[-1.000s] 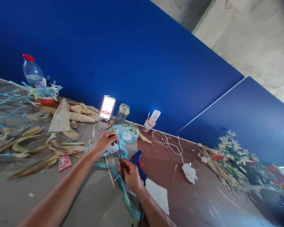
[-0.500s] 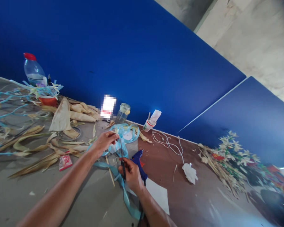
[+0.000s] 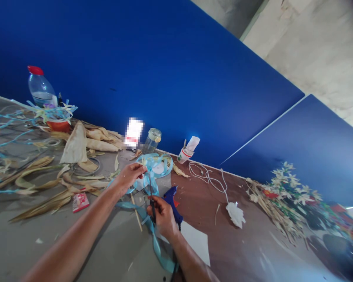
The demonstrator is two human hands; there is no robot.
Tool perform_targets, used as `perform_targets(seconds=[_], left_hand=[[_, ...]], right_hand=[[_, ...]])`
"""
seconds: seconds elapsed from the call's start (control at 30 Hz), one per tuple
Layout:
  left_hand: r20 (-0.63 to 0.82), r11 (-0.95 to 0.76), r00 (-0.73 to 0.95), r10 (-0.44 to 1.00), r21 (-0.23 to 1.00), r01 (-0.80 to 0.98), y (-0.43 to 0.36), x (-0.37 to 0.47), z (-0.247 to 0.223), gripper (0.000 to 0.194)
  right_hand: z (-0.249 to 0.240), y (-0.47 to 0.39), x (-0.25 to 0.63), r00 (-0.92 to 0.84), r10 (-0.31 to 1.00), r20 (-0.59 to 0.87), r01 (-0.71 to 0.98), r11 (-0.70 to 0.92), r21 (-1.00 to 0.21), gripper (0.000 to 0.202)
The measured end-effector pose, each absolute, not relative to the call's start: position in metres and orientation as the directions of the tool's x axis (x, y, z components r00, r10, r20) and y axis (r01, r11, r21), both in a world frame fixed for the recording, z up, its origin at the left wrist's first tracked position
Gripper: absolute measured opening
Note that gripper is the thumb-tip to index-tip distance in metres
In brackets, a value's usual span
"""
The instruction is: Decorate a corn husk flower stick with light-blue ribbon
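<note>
Near the middle of the table, my left hand (image 3: 132,175) is closed in a pinch. A small pale bit shows at its fingertips, too small to name. My right hand (image 3: 164,216) is wrapped round a pair of dark scissors (image 3: 151,188), whose narrow blades point up to the left fingertips. Just behind them lies a loose heap of light blue ribbon (image 3: 164,169), with a round white piece inside its loops. More blue ribbon (image 3: 155,244) trails down past my right wrist. A blue glue gun (image 3: 171,196) lies right of my right hand, partly hidden by it.
Dried corn husks (image 3: 101,144), a red packet (image 3: 80,202) and a bottle (image 3: 41,88) are at left. A glowing phone (image 3: 133,132), a jar (image 3: 152,141) and a cup (image 3: 184,155) line the blue partition (image 3: 164,78). White cable (image 3: 207,176) and white flowers (image 3: 285,178) lie right.
</note>
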State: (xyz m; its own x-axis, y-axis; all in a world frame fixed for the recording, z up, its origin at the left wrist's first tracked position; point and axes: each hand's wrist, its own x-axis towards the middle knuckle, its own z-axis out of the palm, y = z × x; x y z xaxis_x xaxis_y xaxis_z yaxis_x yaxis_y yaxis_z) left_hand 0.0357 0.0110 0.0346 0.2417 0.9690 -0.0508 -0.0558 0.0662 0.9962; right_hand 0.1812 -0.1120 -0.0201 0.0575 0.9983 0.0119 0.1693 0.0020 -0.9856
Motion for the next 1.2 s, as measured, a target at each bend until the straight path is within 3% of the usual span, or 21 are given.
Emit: perform_targets(seconds=[1.2], left_hand=[[-0.018,0.044,0.208,0.978,0.992,-0.121,0.011,0.04,0.032,0.035]], right_hand=[[-0.007,-0.113,0.173,0.011,0.999,-0.036,0.071,-0.037,-0.997,0.031]])
